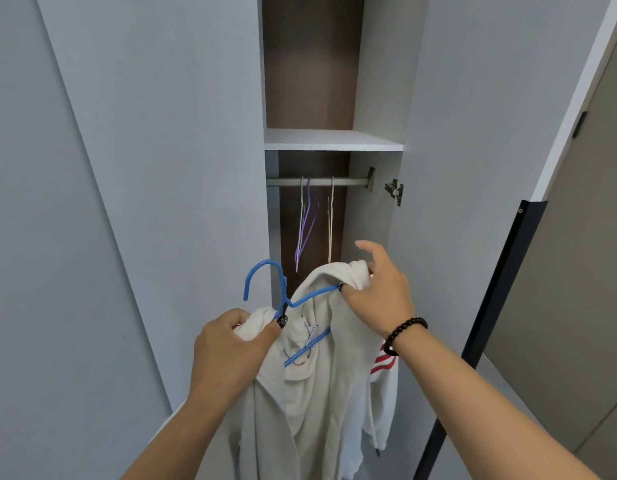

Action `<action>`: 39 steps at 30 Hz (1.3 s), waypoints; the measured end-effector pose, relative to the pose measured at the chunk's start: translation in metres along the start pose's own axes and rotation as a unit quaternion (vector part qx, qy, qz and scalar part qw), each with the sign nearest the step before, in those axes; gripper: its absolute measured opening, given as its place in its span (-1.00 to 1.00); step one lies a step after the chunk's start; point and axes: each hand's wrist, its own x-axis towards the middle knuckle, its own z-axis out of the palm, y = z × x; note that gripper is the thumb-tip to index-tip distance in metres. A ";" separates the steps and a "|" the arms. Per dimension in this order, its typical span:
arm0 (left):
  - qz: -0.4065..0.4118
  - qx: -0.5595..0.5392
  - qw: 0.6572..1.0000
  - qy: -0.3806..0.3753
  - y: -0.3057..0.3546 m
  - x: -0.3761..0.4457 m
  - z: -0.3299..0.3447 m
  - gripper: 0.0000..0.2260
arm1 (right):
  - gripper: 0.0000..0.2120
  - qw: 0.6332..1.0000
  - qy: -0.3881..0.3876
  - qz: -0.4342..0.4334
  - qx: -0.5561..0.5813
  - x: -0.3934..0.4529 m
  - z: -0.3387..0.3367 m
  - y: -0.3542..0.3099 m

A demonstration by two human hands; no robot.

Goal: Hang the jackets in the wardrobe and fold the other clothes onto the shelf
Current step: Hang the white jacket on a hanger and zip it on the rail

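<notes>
a white hooded jacket (321,382) hangs limp in front of the open wardrobe (335,140), partly on a blue wire hanger (283,292). it looks soft, light and likely to slip, so the shoulders seem the best hold. the left hand (227,344) pinches one shoulder by the hanger's neck; the right hand (380,292) bunches the other, forefinger lifted.

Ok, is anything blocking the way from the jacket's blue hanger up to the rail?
Nothing visible blocks it. The door is open and the rail carries only three bare hangers near its middle, with free rail either side for the blue hanger holding the white jacket.
</notes>
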 end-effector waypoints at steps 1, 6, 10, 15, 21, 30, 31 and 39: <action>0.002 0.003 1.000 0.001 0.001 -0.001 -0.001 -0.69 | -0.36 1.000 -0.014 -0.011 -0.002 -0.001 0.000 -0.001; 0.034 0.022 0.999 -0.001 0.008 -0.002 -0.001 -0.69 | -0.51 0.994 -0.061 -0.060 -0.063 0.002 -0.008 -0.012; 0.053 0.023 0.997 -0.044 0.011 -0.005 0.006 -0.69 | -0.62 0.990 -0.100 -0.089 -0.039 0.008 -0.019 -0.033; 0.046 -0.021 0.997 -0.054 0.004 -0.006 0.011 -0.65 | -0.65 0.978 -0.174 -0.095 0.067 0.008 -0.030 -0.053; 0.073 -0.116 0.990 -0.037 0.007 -0.016 0.010 -0.70 | -0.64 0.970 -0.226 -0.090 0.025 0.010 -0.030 -0.048; 0.056 -0.166 0.984 0.016 0.004 -0.006 -0.011 -0.70 | -0.89 0.971 -0.188 -0.096 -0.115 0.022 -0.108 -0.007; 0.049 -0.174 0.983 0.017 0.005 -0.004 -0.013 -0.71 | -0.90 0.970 -0.195 -0.096 -0.110 0.021 -0.112 -0.002; 0.066 -0.148 0.987 -0.009 0.012 0.003 -0.008 -0.76 | -0.81 0.973 -0.211 -0.087 -0.034 0.005 -0.112 0.012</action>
